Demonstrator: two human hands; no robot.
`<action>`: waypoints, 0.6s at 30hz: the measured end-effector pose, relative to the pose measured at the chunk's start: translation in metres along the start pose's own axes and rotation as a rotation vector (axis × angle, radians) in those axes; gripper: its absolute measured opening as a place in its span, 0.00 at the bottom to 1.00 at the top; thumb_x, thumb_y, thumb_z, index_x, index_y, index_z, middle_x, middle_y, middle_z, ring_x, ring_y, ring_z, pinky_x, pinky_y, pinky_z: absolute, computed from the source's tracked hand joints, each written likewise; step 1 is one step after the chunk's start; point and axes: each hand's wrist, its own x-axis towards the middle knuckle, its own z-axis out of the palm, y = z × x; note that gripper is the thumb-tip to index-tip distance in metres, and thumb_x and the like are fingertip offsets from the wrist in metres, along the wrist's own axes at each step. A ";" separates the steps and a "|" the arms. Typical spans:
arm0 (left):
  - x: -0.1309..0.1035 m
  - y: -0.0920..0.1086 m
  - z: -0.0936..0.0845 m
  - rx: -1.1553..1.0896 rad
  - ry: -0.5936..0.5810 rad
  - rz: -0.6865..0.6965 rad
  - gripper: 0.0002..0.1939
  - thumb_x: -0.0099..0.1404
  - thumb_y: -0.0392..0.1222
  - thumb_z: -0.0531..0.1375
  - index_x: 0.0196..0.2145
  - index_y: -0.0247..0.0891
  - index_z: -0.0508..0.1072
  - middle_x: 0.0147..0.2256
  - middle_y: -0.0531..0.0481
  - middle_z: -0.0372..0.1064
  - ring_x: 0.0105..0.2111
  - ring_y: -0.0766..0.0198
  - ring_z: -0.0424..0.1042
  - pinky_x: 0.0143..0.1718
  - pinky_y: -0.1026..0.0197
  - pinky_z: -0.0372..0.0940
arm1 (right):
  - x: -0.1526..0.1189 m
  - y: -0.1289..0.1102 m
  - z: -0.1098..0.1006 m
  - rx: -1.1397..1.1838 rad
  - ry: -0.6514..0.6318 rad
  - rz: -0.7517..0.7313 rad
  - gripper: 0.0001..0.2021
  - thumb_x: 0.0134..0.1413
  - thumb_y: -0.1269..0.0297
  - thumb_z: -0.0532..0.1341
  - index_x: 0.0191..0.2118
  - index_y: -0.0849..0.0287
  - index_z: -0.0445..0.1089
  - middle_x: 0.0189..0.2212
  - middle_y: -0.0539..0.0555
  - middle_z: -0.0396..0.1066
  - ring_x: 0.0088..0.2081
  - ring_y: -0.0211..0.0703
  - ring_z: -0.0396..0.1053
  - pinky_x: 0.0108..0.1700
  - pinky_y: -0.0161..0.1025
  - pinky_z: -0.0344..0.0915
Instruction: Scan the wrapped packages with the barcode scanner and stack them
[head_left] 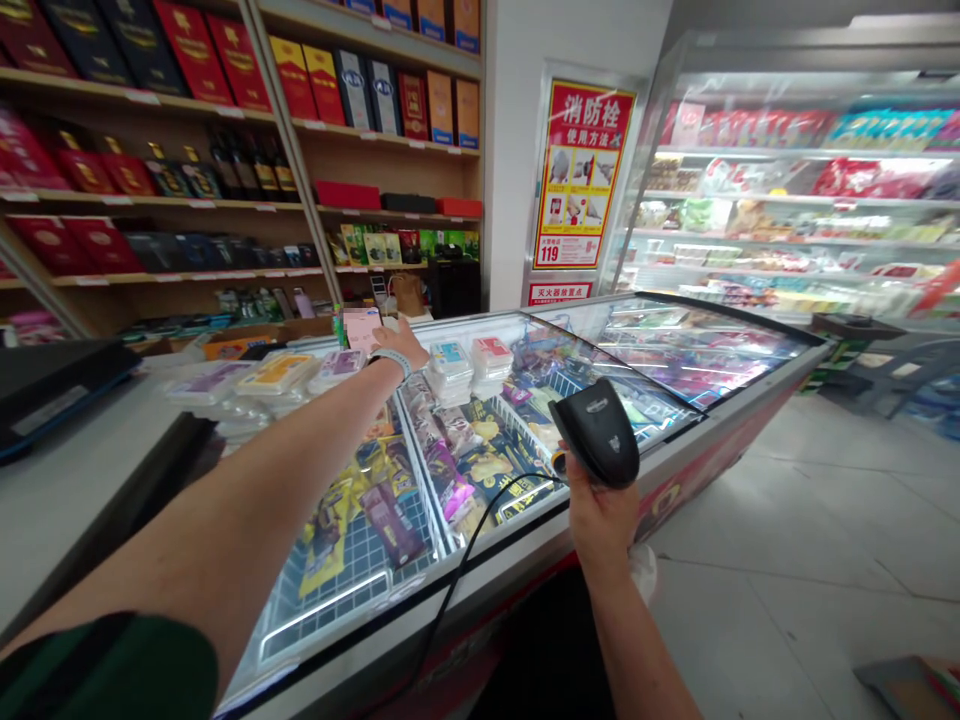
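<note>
My right hand is closed around the handle of a black barcode scanner, held over the near edge of the glass-topped freezer. A black cable loops down to the left from the scanner. My left hand, with a light band on the wrist, is stretched far forward over the freezer's back left part. Its fingers are on a flat pink item, partly blurred. Stacked clear tubs with blue labels and red labels stand just right of that hand.
More stacked tubs stand left of my left forearm. Packaged ice creams lie in baskets under the glass. Behind are shelves of boxes and bottles, a red poster and a lit refrigerated display. Tiled floor lies to the right.
</note>
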 end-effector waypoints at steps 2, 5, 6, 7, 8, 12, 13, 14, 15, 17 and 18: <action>0.007 -0.004 0.005 0.008 0.004 -0.039 0.32 0.65 0.50 0.61 0.63 0.40 0.59 0.65 0.38 0.54 0.63 0.44 0.57 0.61 0.35 0.57 | 0.000 0.003 -0.001 0.012 0.001 0.003 0.18 0.53 0.49 0.65 0.42 0.58 0.80 0.39 0.59 0.81 0.43 0.57 0.77 0.47 0.52 0.70; 0.016 -0.010 0.009 0.013 0.031 -0.058 0.25 0.67 0.49 0.60 0.58 0.38 0.66 0.59 0.41 0.62 0.56 0.51 0.66 0.56 0.40 0.64 | 0.000 0.005 -0.002 0.016 -0.007 0.008 0.18 0.53 0.49 0.66 0.42 0.58 0.80 0.38 0.59 0.81 0.42 0.57 0.77 0.46 0.51 0.70; 0.018 -0.012 0.010 0.011 0.041 -0.060 0.24 0.67 0.49 0.60 0.57 0.38 0.66 0.58 0.41 0.64 0.55 0.52 0.67 0.55 0.41 0.66 | 0.000 0.005 -0.002 0.014 -0.013 0.008 0.18 0.53 0.50 0.66 0.42 0.58 0.80 0.38 0.59 0.81 0.42 0.57 0.77 0.46 0.51 0.69; 0.020 -0.012 0.010 0.007 0.050 -0.061 0.24 0.67 0.49 0.60 0.57 0.38 0.66 0.57 0.41 0.64 0.54 0.52 0.68 0.54 0.42 0.67 | 0.001 0.005 -0.002 0.009 -0.021 0.009 0.18 0.53 0.50 0.66 0.42 0.57 0.80 0.38 0.59 0.81 0.41 0.57 0.77 0.46 0.51 0.69; 0.021 -0.013 0.009 0.000 0.058 -0.062 0.23 0.67 0.49 0.60 0.56 0.38 0.67 0.57 0.41 0.65 0.53 0.53 0.69 0.53 0.43 0.68 | 0.001 0.004 -0.002 0.005 -0.025 0.011 0.18 0.53 0.49 0.66 0.42 0.57 0.80 0.38 0.59 0.81 0.41 0.57 0.77 0.46 0.52 0.69; 0.019 -0.011 0.002 -0.053 0.080 -0.064 0.23 0.67 0.49 0.60 0.56 0.37 0.67 0.55 0.41 0.66 0.52 0.54 0.70 0.51 0.44 0.69 | 0.002 0.001 -0.003 -0.005 -0.024 0.019 0.19 0.52 0.48 0.65 0.41 0.58 0.80 0.39 0.60 0.81 0.42 0.58 0.77 0.47 0.53 0.69; 0.016 -0.010 -0.001 -0.074 0.083 -0.061 0.23 0.67 0.49 0.60 0.56 0.37 0.67 0.55 0.41 0.66 0.52 0.54 0.70 0.51 0.44 0.69 | 0.002 0.001 -0.003 -0.006 -0.022 0.017 0.19 0.52 0.48 0.65 0.41 0.58 0.80 0.38 0.60 0.81 0.42 0.58 0.77 0.47 0.53 0.69; 0.012 -0.010 -0.004 -0.098 0.087 -0.055 0.23 0.67 0.49 0.60 0.56 0.37 0.67 0.55 0.41 0.66 0.52 0.54 0.70 0.52 0.44 0.69 | 0.002 0.000 -0.003 -0.009 -0.021 0.012 0.19 0.53 0.48 0.65 0.41 0.58 0.80 0.38 0.60 0.81 0.42 0.58 0.77 0.46 0.52 0.69; 0.008 -0.010 -0.007 -0.127 0.088 -0.047 0.23 0.67 0.49 0.60 0.56 0.37 0.67 0.55 0.41 0.66 0.52 0.54 0.69 0.52 0.44 0.68 | 0.002 -0.001 -0.004 -0.013 -0.021 0.006 0.18 0.53 0.49 0.65 0.40 0.58 0.80 0.38 0.59 0.81 0.42 0.58 0.77 0.46 0.52 0.70; -0.002 -0.009 -0.013 -0.197 0.087 -0.027 0.23 0.67 0.49 0.60 0.56 0.37 0.67 0.55 0.41 0.66 0.52 0.54 0.70 0.51 0.45 0.69 | 0.002 -0.002 -0.004 -0.019 -0.020 0.000 0.18 0.53 0.49 0.65 0.40 0.58 0.80 0.38 0.59 0.81 0.42 0.57 0.77 0.46 0.50 0.70; -0.008 -0.010 -0.015 -0.238 0.085 -0.016 0.22 0.67 0.49 0.60 0.56 0.37 0.67 0.55 0.42 0.67 0.51 0.54 0.70 0.51 0.45 0.69 | 0.003 -0.003 -0.004 -0.021 -0.017 -0.001 0.18 0.53 0.49 0.64 0.40 0.58 0.80 0.38 0.58 0.81 0.42 0.57 0.78 0.46 0.50 0.70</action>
